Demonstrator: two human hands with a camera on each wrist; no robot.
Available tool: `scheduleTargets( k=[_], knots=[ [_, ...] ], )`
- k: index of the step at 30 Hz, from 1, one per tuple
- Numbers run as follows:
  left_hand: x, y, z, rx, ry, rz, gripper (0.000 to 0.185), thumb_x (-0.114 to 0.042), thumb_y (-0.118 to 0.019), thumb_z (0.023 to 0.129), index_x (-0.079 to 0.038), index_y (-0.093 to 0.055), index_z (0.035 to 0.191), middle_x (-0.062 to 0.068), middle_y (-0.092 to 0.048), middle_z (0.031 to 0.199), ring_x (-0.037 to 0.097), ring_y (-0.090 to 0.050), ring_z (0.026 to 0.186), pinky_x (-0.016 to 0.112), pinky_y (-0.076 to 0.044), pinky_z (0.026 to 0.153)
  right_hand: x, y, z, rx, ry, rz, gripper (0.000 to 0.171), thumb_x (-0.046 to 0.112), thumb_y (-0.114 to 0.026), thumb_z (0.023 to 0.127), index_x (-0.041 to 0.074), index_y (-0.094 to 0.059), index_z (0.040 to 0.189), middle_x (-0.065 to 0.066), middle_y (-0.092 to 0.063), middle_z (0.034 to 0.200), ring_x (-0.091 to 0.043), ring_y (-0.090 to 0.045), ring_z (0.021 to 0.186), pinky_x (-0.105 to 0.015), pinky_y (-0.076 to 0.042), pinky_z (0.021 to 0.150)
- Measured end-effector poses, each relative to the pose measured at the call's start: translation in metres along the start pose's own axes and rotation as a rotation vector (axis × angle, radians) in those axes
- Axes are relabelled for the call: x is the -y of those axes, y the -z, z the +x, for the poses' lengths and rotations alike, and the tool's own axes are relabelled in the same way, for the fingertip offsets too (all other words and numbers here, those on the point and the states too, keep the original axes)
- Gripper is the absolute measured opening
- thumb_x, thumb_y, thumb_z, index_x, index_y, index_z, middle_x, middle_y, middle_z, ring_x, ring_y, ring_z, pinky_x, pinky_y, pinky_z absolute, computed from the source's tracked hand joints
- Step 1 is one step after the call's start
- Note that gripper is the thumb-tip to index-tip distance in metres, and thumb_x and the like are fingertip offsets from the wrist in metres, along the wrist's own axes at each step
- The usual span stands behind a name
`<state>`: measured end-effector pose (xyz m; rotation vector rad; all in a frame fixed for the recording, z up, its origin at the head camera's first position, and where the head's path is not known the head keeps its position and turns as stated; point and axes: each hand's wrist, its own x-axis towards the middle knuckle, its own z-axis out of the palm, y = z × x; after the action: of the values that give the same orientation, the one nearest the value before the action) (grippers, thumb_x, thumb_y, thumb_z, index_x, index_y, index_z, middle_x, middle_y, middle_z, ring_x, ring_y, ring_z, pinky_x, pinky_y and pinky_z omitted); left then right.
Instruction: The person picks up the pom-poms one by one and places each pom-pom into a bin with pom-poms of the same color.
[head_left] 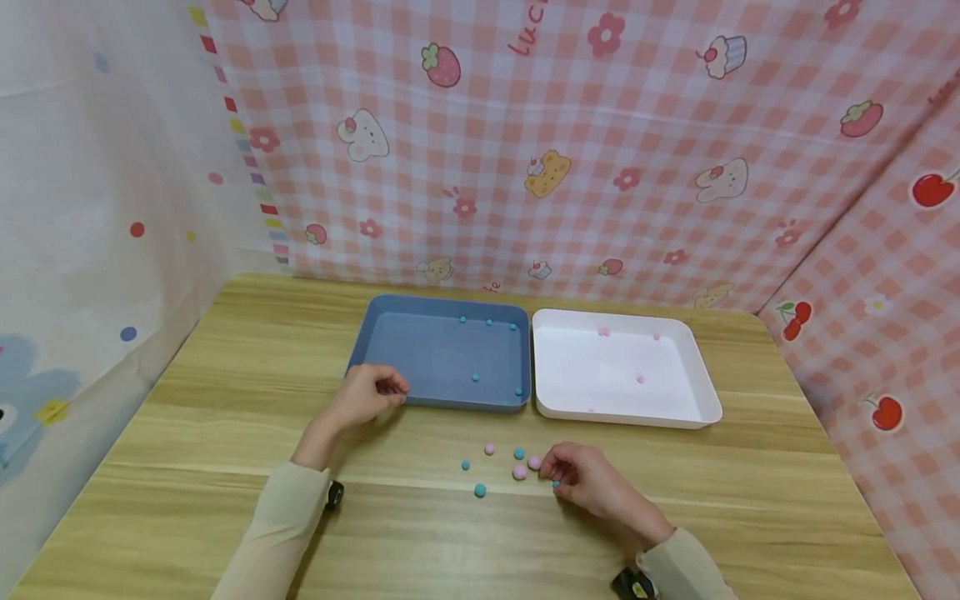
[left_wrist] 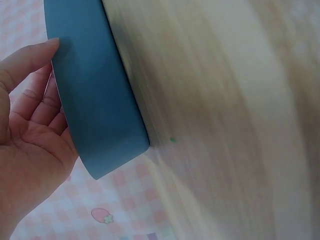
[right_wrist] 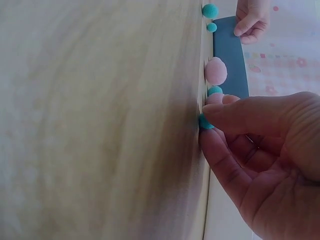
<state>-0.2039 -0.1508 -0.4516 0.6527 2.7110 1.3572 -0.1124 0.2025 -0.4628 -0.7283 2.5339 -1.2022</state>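
Note:
My right hand point(head_left: 558, 477) pinches a small teal pom-pom point(head_left: 556, 483) against the wooden table; the wrist view shows the teal pom-pom point(right_wrist: 204, 122) between thumb and forefinger of the right hand point(right_wrist: 212, 120). Beside it lie loose pom-poms: pink ones point(head_left: 519, 472) and teal ones point(head_left: 480, 490). My left hand point(head_left: 390, 387) rests by the front left corner of the blue tray point(head_left: 442, 302), fingers loosely curled and holding nothing. In the left wrist view the left hand point(left_wrist: 45, 75) is relaxed, its thumb at the blue tray's wall point(left_wrist: 95, 100).
The blue tray holds several teal pom-poms point(head_left: 476, 377). A white tray point(head_left: 600, 375) to its right holds several pink pom-poms point(head_left: 640, 379). Patterned cloth walls point(head_left: 525, 150) close in the table at the back and both sides.

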Motion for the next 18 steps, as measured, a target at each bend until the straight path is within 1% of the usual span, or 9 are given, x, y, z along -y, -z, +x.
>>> scheduleTargets(
  k=[8,14,18],
  knots=[
    [-0.0013,0.0007,0.0002,0.004,0.01,-0.015,0.006,0.008,-0.069,0.075,0.002,-0.068,0.078,0.005,-0.065,0.072,0.013,-0.058,0.067,0.022,-0.048,0.062,-0.0002,0.0013,-0.0001,-0.035,-0.011,-0.017,0.026,-0.017,-0.061,0.068,0.003,-0.062,0.085,-0.003,-0.061,0.083,-0.011,-0.056,0.075,-0.024,-0.05,0.066],
    [-0.0017,0.0006,-0.0004,0.01,0.027,-0.027,0.007,0.007,-0.069,0.076,0.0,-0.068,0.077,0.004,-0.065,0.073,0.013,-0.058,0.069,0.022,-0.048,0.062,0.0036,0.0043,0.0017,-0.081,-0.018,0.013,0.027,-0.018,-0.058,0.069,0.002,-0.062,0.086,-0.006,-0.06,0.083,-0.015,-0.056,0.077,-0.025,-0.051,0.068],
    [-0.0019,0.0006,-0.0014,0.013,0.022,-0.019,0.007,0.007,-0.069,0.076,-0.001,-0.067,0.076,0.004,-0.065,0.073,0.013,-0.058,0.069,0.022,-0.048,0.063,0.0069,0.008,0.0046,-0.111,-0.008,0.023,0.026,-0.019,-0.058,0.07,0.002,-0.062,0.086,-0.007,-0.061,0.083,-0.018,-0.057,0.077,-0.025,-0.052,0.069]
  ],
)
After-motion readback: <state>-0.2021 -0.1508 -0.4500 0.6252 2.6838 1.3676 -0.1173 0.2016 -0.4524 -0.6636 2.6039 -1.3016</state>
